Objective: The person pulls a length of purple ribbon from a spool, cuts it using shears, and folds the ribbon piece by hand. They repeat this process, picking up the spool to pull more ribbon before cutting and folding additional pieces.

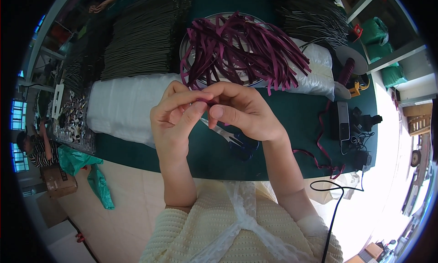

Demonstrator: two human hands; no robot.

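Observation:
My left hand and my right hand meet above the dark green table, fingertips pinched together on a short piece of maroon ribbon. Most of the piece is hidden by my fingers. Just behind my hands a round metal tray holds a heap of cut maroon ribbon strips. Under my right hand lie scissors with dark blue handles on the table.
White padded bundles lie left and right of the tray. Stacks of dark thin rods fill the back. A maroon ribbon spool, a loose ribbon tail, black devices and a black cable are right. A person sits far left.

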